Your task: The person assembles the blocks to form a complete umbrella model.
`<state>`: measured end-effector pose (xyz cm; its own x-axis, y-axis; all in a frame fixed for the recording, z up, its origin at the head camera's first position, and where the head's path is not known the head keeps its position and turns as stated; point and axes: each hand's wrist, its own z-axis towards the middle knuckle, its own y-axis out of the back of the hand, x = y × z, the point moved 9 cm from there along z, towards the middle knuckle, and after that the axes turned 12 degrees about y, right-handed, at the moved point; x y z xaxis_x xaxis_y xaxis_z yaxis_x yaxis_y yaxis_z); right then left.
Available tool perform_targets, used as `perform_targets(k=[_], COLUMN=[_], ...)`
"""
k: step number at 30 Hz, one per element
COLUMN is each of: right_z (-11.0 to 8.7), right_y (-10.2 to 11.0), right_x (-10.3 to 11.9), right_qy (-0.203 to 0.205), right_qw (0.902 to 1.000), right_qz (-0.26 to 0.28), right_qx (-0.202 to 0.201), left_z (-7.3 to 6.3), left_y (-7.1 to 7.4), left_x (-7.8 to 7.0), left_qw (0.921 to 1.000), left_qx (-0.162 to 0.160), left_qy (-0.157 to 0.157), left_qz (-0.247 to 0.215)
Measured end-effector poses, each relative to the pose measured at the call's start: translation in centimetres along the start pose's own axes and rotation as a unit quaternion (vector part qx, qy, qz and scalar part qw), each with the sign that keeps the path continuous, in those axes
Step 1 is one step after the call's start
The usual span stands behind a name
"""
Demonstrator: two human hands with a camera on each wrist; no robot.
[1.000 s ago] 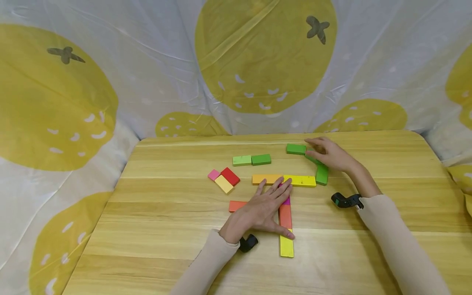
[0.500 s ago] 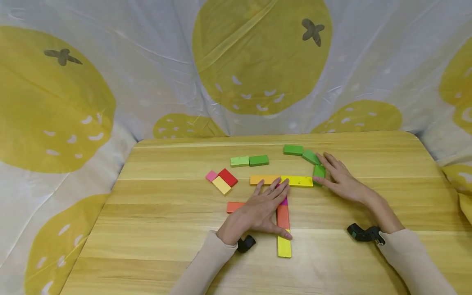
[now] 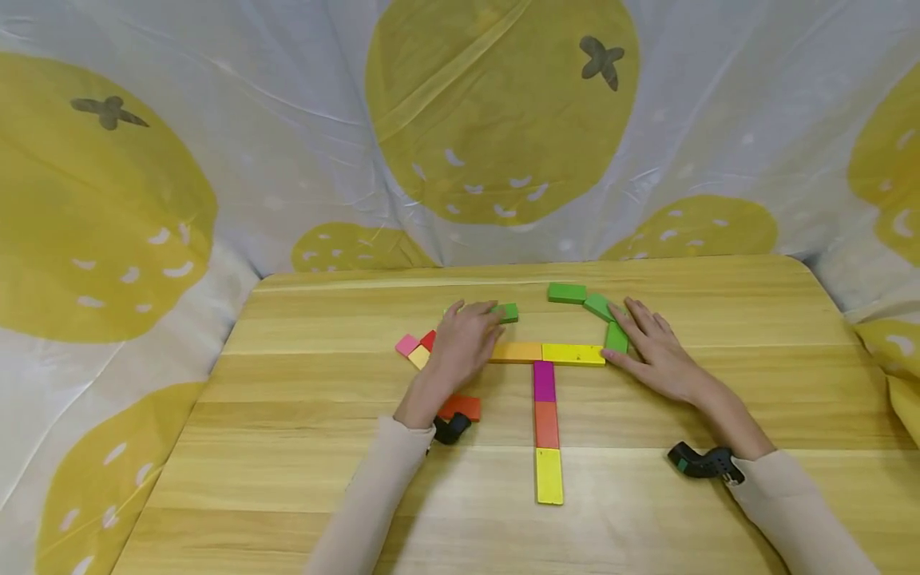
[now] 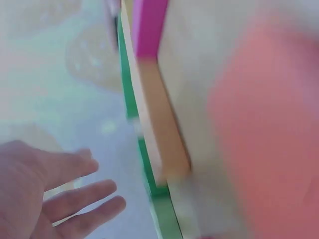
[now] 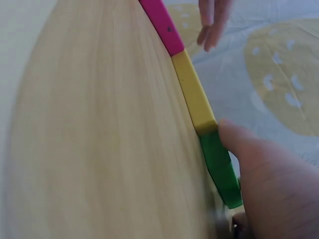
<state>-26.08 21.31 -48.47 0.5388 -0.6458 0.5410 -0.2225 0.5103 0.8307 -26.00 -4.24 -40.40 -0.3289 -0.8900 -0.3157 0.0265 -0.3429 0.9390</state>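
Observation:
My left hand (image 3: 465, 342) hovers over the left part of the table, fingertips near a pair of green blocks, light and dark; the dark green block (image 3: 509, 313) shows past them. In the left wrist view its fingers are loosely extended with nothing between them. Beside a curve of green blocks lies my right hand (image 3: 657, 359), fingers spread along the green block (image 3: 616, 339) and the angled green block (image 3: 598, 307). Its thumb touches where green meets the yellow block (image 3: 573, 354). An orange block (image 3: 519, 352) continues that row leftward. Below hangs a column: purple block (image 3: 545, 381), coral block (image 3: 547, 425), yellow block (image 3: 549, 477).
A red-orange block (image 3: 463, 408) lies under the left wrist. Pink block (image 3: 406, 344), red block (image 3: 428, 339) and cream block (image 3: 418, 357) cluster left of the hand, partly covered. Another green block (image 3: 567, 293) sits near the table's (image 3: 287, 471) back edge, before a patterned cloth (image 3: 323, 144).
My left hand has lifted off the column and moved up and left, to the green pair. My right hand first drew back from the top of the green curve to its side, then stayed there.

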Motion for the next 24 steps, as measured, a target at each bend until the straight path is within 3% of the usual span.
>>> perform_targets(k=[3, 8, 15, 24], right_z=[0.1, 0.1, 0.2, -0.1], right_y=[0.0, 0.0, -0.3, 0.0], right_x=[-0.1, -0.1, 0.1, 0.2], right_qy=[0.001, 0.004, 0.011, 0.006], right_qw=[1.0, 0.9999, 0.9998, 0.9998], right_qz=[-0.004, -0.009, -0.01, -0.012], right_qx=[0.0, -0.004, -0.012, -0.012], left_z=[1.7, 3.5, 4.8, 7.7], left_y=[0.6, -0.5, -1.6, -2.9], left_x=[2.0, 3.4, 3.8, 2.7], left_qw=[0.999, 0.9963, 0.9955, 0.9918], left_qx=[-0.003, 0.06, 0.078, 0.095], left_qy=[0.026, 0.034, 0.043, 0.05], left_qz=[-0.037, -0.053, -0.033, -0.07])
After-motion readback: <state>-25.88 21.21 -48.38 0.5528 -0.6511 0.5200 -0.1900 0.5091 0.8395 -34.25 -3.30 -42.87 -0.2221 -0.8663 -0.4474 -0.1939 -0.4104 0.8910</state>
